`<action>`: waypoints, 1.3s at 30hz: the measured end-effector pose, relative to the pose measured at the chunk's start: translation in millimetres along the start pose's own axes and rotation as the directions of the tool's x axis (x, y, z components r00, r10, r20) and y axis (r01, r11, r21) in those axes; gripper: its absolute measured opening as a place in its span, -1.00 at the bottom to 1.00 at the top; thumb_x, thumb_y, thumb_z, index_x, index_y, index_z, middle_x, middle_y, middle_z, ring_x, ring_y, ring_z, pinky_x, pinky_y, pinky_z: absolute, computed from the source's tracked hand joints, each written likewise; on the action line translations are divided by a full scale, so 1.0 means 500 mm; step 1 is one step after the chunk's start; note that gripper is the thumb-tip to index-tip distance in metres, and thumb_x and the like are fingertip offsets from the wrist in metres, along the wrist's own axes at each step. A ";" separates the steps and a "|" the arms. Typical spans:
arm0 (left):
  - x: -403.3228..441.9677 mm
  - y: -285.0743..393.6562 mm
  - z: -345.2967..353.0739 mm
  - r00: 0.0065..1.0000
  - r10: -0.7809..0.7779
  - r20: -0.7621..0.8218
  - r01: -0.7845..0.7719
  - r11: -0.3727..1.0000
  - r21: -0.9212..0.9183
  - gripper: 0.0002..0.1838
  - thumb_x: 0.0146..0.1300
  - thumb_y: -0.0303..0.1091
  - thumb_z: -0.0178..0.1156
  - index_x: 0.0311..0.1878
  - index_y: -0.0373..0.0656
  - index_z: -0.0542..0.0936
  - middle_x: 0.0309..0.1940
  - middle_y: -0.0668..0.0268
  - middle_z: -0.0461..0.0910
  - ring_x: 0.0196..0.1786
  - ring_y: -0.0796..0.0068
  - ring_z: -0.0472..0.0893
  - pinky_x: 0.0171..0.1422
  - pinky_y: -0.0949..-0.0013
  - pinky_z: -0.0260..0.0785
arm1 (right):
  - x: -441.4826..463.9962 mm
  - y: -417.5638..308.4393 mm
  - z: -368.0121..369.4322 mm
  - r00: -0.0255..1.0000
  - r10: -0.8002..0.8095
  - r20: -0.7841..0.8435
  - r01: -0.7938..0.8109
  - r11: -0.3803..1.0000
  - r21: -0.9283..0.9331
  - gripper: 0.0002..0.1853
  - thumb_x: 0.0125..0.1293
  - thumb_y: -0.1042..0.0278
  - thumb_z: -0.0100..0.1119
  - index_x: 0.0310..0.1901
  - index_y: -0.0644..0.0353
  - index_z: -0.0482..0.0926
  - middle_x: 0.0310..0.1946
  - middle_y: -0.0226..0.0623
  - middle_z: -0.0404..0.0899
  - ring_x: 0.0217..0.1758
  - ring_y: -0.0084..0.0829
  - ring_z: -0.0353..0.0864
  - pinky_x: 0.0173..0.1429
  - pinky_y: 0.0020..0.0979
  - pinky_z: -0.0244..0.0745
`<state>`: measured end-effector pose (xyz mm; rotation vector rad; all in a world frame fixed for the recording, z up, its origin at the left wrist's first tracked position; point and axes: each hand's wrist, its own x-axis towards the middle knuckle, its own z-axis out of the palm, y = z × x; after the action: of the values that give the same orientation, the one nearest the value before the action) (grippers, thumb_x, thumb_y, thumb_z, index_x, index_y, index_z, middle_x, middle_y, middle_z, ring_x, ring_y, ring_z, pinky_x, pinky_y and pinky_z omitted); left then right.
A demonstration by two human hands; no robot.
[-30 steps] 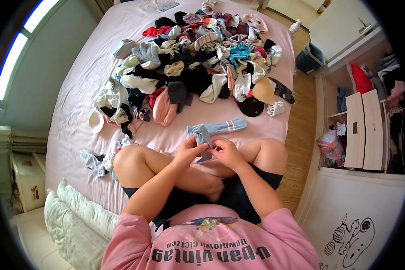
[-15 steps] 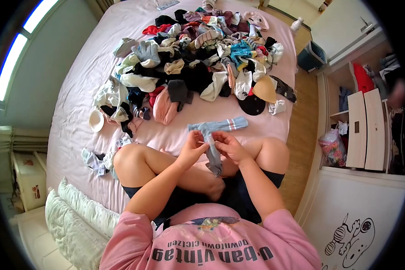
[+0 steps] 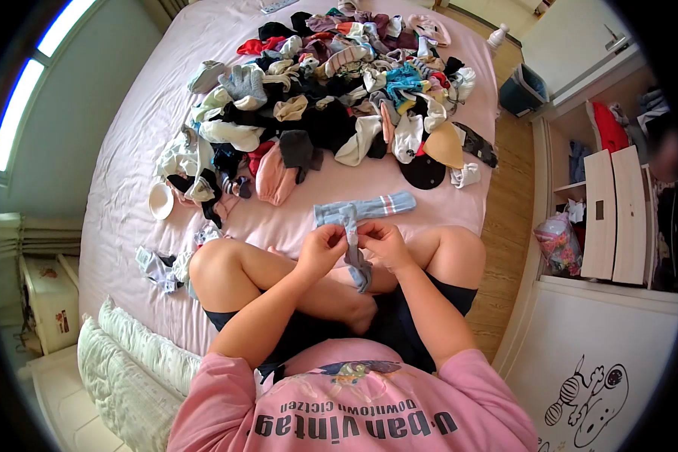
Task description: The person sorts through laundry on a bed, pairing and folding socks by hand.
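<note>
From the head camera we look down on two bare hands, close together in front of crossed bare legs (image 3: 241,279). Our left hand (image 3: 324,248) has its fingers closed, with thumb and fingertips pinching one side of a limp grey-blue cloth sock (image 3: 360,273). Our right hand (image 3: 383,245) pinches the same sock from the other side, its fingers bent inward. The sock lies between the two sets of fingertips: its upper part rises just beyond them, and the rest hangs down below, toward the legs, curling at the lower end. The fingers cover part of it, so we cannot tell how the cloth is gathered there.

Just beyond the hands, a light blue sock with white and reddish bands (image 3: 373,207) lies flat and crosswise on the pale pink bedsheet (image 3: 124,218). The held sock's top meets its near edge in our view; we cannot tell whether they touch.

Farther off, well apart from both hands, we see a broad heap of mixed socks and garments (image 3: 324,128). A beige dome-shaped cup (image 3: 443,147) sits at its near right, beside a round black fabric piece (image 3: 422,173). Near the heap's left edge is a white round bowl (image 3: 160,202).
</note>
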<state>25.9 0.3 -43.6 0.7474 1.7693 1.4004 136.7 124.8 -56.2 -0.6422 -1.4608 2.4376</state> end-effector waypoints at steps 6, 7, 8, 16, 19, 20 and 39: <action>0.004 -0.009 0.002 0.996 -0.064 0.056 0.074 0.976 -0.204 -0.88 0.17 -0.49 0.08 -0.26 -0.34 0.48 -0.45 0.36 0.53 -0.39 0.65 0.50 -0.29 0.57 0.39 | -0.003 -0.023 0.013 0.998 0.020 0.060 -0.023 0.999 0.048 -0.93 0.12 0.56 0.13 -0.34 0.29 0.47 -0.43 -0.40 0.53 -0.39 -0.61 0.52 -0.22 -0.55 0.45; 0.003 -0.007 0.001 0.995 -0.064 0.074 0.078 0.976 -0.205 -0.87 0.17 -0.50 0.08 -0.24 -0.35 0.48 -0.42 0.34 0.54 -0.37 0.63 0.51 -0.26 0.56 0.40 | -0.004 -0.020 0.013 0.999 -0.006 0.035 0.006 1.000 -0.013 -0.92 0.12 0.56 0.13 -0.33 0.29 0.47 -0.43 -0.40 0.53 -0.38 -0.60 0.52 -0.23 -0.56 0.45; 0.003 -0.003 -0.001 0.994 -0.062 0.092 0.080 0.975 -0.206 -0.87 0.18 -0.51 0.07 -0.22 -0.36 0.47 -0.39 0.33 0.54 -0.34 0.62 0.51 -0.23 0.55 0.41 | -0.004 -0.010 0.010 0.999 -0.035 0.013 0.036 0.997 -0.074 -0.92 0.11 0.56 0.13 -0.33 0.30 0.47 -0.42 -0.39 0.53 -0.38 -0.59 0.53 -0.24 -0.56 0.44; 0.013 -0.029 -0.004 0.998 -0.056 0.038 0.063 0.974 -0.218 -0.89 0.11 -0.53 0.11 -0.28 -0.34 0.49 -0.46 0.38 0.53 -0.39 0.69 0.48 -0.31 0.61 0.34 | -0.024 -0.021 0.032 0.933 -0.354 -0.067 0.220 0.706 -0.673 -0.85 -0.03 0.53 0.16 -0.35 0.26 0.49 -0.45 -0.23 0.55 -0.41 -0.39 0.57 -0.33 -0.45 0.45; 0.007 -0.034 -0.004 1.000 -0.026 -0.009 0.025 0.995 -0.092 -0.91 0.09 -0.51 0.13 -0.34 -0.32 0.50 -0.52 0.42 0.52 -0.44 0.73 0.45 -0.37 0.63 0.30 | -0.026 -0.027 0.043 0.905 -0.423 -0.044 0.252 0.616 -0.746 -0.82 -0.07 0.50 0.19 -0.34 0.24 0.51 -0.45 -0.19 0.55 -0.38 -0.28 0.57 -0.31 -0.39 0.46; 0.006 -0.030 -0.004 1.000 -0.022 -0.018 0.021 0.997 -0.072 -0.91 0.08 -0.50 0.14 -0.35 -0.31 0.50 -0.53 0.43 0.51 -0.45 0.74 0.44 -0.38 0.63 0.29 | -0.026 -0.028 0.044 0.905 -0.424 -0.041 0.249 0.605 -0.756 -0.82 -0.07 0.49 0.19 -0.35 0.23 0.52 -0.44 -0.20 0.55 -0.38 -0.28 0.57 -0.30 -0.38 0.46; -0.001 -0.014 0.005 0.992 0.010 -0.127 -0.016 0.999 -0.049 -0.94 0.12 -0.50 0.08 -0.37 -0.30 0.47 -0.57 0.42 0.46 -0.51 0.71 0.42 -0.42 0.60 0.27 | -0.024 -0.024 0.046 0.904 -0.426 0.007 0.258 0.536 -0.804 -0.83 -0.12 0.43 0.19 -0.42 0.23 0.50 -0.50 -0.17 0.52 -0.44 -0.21 0.53 -0.41 -0.33 0.42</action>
<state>28.2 -0.3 -50.7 0.6567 1.8215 1.5252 135.9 107.9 -33.1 -0.6168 -2.3080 1.2808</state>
